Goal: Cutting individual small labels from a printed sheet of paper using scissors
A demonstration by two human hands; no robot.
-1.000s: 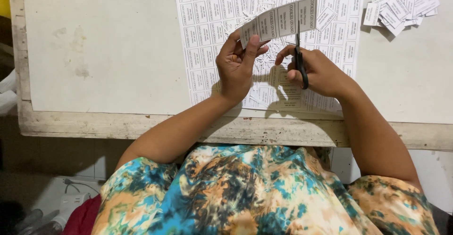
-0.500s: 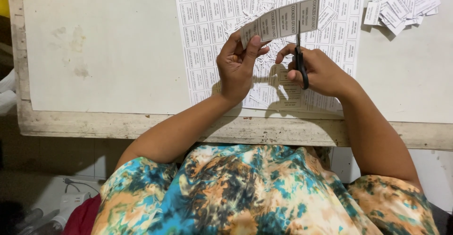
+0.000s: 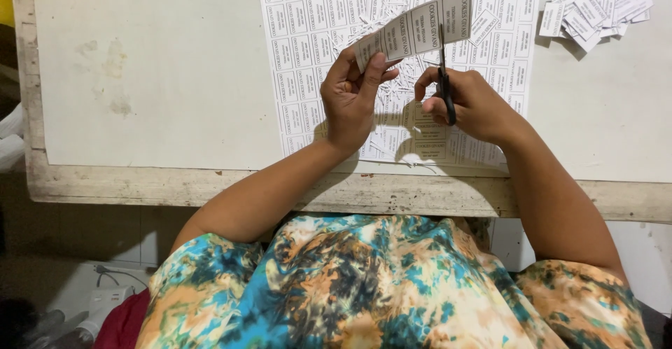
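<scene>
Head view
Left hand [image 3: 350,100]: raised over the table, thumb and fingers pinched on the lower left end of a narrow white paper strip of printed labels [image 3: 416,28].
Paper strip: held tilted, its right end higher, above the printed sheets and clear of them.
Right hand [image 3: 470,104]: fingers curled through the dark handles of a pair of black-handled scissors [image 3: 444,83], gripping them.
Scissors: blades point up and away from the person, meeting the strip's lower edge near its right end; whether the blades are parted cannot be told.
Printed sheets: large white sheets of small rectangular labels [image 3: 308,41] lie flat under both hands.
Offcuts: thin white paper slivers [image 3: 392,86] lie scattered on the sheets between the hands.
Cut labels: a loose pile of small white label slips [image 3: 595,6] sits at the far right, well apart from the hands.
Table: pale worn board with a scuffed wooden front edge [image 3: 140,97].
</scene>
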